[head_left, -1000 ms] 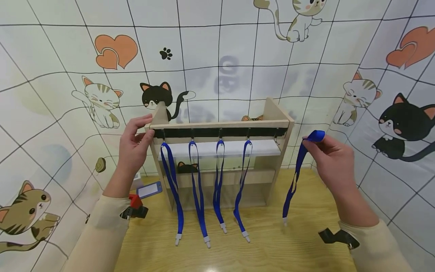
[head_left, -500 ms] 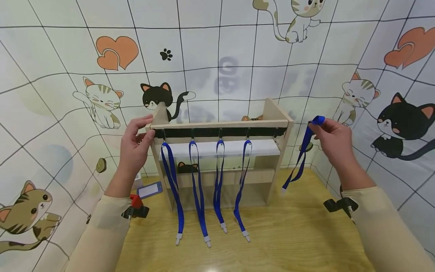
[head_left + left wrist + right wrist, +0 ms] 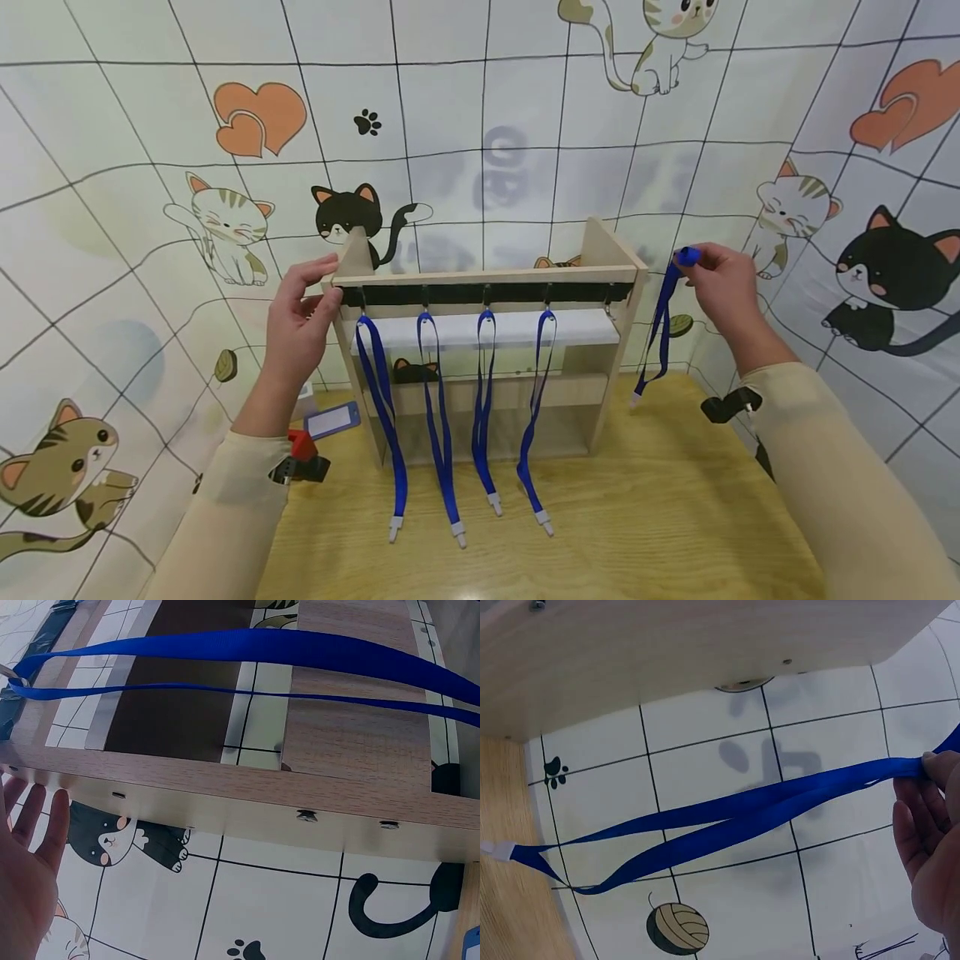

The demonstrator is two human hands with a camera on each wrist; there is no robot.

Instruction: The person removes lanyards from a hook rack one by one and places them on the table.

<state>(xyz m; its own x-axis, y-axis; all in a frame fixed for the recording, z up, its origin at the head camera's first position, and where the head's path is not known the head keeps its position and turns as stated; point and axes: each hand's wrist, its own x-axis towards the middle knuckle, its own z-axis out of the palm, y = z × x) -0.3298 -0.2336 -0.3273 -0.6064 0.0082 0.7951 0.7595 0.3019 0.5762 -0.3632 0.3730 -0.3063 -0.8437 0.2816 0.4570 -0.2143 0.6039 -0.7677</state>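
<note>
My right hand (image 3: 726, 287) pinches the top loop of a blue lanyard (image 3: 663, 321), held up to the right of a small wooden shelf unit (image 3: 480, 275). The lanyard's two straps hang down to a white plastic clip (image 3: 502, 851). My left hand (image 3: 295, 321) rests on the shelf unit's upper left corner, and its fairly straight fingers (image 3: 52, 832) touch the side panel in the left wrist view. Several more blue lanyards (image 3: 382, 400) hang from hooks on the black strip (image 3: 457, 292) along the unit's front. The rightmost hook (image 3: 611, 311) carries no lanyard.
The unit stands on a wood-grain table (image 3: 600, 533). Left of it lie a blue-framed badge holder (image 3: 332, 419) and a red object (image 3: 302, 444), partly behind the left wrist's black strap. A cat-printed white curtain (image 3: 480, 100) encloses the back and sides.
My right hand has risen, with the lanyard swinging below it, and then moved slightly left toward the shelf unit. My left hand stays at the corner.
</note>
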